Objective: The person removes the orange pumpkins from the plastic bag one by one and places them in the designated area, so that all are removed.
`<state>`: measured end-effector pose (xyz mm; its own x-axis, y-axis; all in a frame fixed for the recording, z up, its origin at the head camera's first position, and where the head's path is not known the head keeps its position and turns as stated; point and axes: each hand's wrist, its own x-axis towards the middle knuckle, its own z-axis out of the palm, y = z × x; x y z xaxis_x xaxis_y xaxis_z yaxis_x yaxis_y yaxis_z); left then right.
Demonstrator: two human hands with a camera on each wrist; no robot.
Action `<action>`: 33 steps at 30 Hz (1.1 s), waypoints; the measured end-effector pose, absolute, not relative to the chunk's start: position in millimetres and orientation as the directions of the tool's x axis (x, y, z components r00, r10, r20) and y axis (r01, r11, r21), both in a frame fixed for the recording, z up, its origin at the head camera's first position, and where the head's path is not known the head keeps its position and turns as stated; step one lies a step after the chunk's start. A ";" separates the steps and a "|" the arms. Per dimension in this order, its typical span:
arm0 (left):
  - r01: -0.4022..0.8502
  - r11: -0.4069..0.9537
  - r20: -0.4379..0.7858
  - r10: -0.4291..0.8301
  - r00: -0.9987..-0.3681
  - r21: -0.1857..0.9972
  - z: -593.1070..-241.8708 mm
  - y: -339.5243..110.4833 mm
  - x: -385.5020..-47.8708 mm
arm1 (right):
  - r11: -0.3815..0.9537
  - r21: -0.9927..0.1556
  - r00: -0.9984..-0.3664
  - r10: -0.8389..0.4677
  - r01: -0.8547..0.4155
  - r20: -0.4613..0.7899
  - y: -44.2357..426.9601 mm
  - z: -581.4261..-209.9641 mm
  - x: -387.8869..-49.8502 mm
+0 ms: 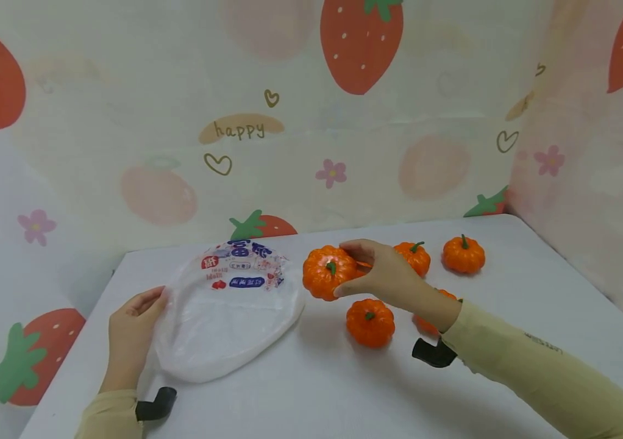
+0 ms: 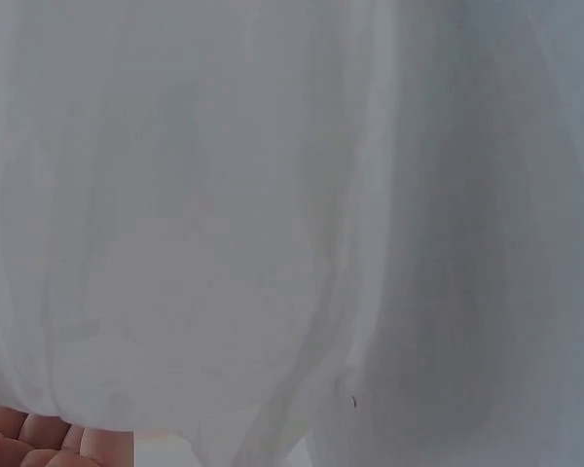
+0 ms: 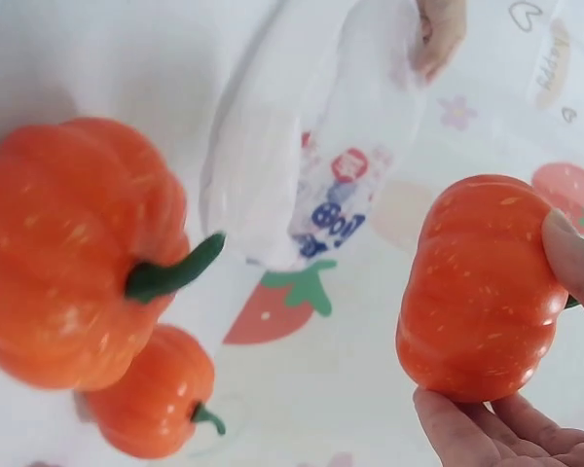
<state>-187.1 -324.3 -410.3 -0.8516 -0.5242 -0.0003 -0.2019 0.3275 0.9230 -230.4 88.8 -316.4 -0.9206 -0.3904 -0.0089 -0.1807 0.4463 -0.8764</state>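
My left hand (image 1: 131, 329) pinches the left edge of a translucent white plastic bag (image 1: 224, 335) with blue and red print. The bag's mouth is spread wide toward me. In the left wrist view, the bag's film fills nearly everything, with some fingers (image 2: 44, 438) at the lower left corner. Right of the bag, my right hand (image 1: 388, 277) grips a small orange pumpkin (image 1: 329, 274) with a green stem, raised above the table. The right wrist view shows this pumpkin (image 3: 482, 292) between the thumb and the fingertips.
Several more orange pumpkins rest on the white table (image 1: 300, 396): one in front (image 1: 370, 323), one at the back right (image 1: 463, 254), one behind my right hand (image 1: 414, 257) and one partly hidden by my wrist (image 1: 425, 324). A strawberry-print cloth (image 1: 289, 146) hangs behind.
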 end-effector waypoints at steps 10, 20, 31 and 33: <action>-0.129 0.337 0.065 -0.510 -0.858 0.932 -412.4 -326.4 -186.3 | 0.447 -0.882 -0.945 -0.327 -0.149 -0.006 136.2 -311.5 -224.2; -0.147 0.347 0.056 -0.513 -0.857 0.926 -413.3 -323.8 -188.1 | 0.523 -0.846 -0.975 -0.223 -0.104 -0.019 187.3 -309.1 -216.2; -0.134 0.353 0.073 -0.515 -0.854 0.926 -410.8 -322.9 -186.3 | 0.601 -0.799 -0.992 -0.114 -0.019 -0.062 237.8 -319.9 -208.9; -0.118 0.350 0.084 -0.513 -0.854 0.929 -411.4 -323.2 -186.2 | 0.603 -0.797 -0.993 -0.092 0.000 -0.069 246.8 -322.7 -207.5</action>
<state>-186.2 -323.2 -411.4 -0.8543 -0.5129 0.0842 -0.1182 0.3495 0.9294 -207.5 246.8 -322.7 -0.9934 -0.0918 -0.0689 -0.0004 0.6035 -0.7974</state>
